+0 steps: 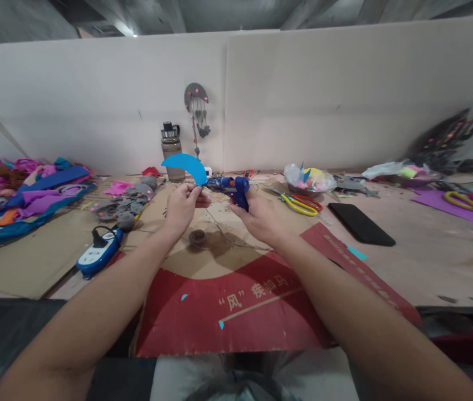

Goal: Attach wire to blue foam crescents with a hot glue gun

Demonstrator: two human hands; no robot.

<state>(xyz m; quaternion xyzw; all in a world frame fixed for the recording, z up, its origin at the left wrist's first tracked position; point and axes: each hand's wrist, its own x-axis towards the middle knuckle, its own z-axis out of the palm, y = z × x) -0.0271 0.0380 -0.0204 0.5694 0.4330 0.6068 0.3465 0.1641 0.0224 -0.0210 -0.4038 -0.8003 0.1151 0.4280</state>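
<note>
My left hand [184,205] is closed in a pinch on the lower end of a curved blue felt piece [185,165], holding it up above the table. My right hand [257,214] is wrapped round the grip of a blue glue gun [231,187]. The gun's nozzle points left and meets the felt piece just above my left fingers. Both hands hover over a sheet of red and brown cardboard [261,301]. A small spool of thread [197,238] lies on the cardboard below my hands.
A blue and white power strip [99,253] lies left of my arm. Grey felt shapes [125,205] and coloured felt strips [27,195] lie further left. A water bottle [171,147] stands at the wall. Yellow scissors [301,204], a bag of bits [309,178] and a black phone [361,224] lie to the right.
</note>
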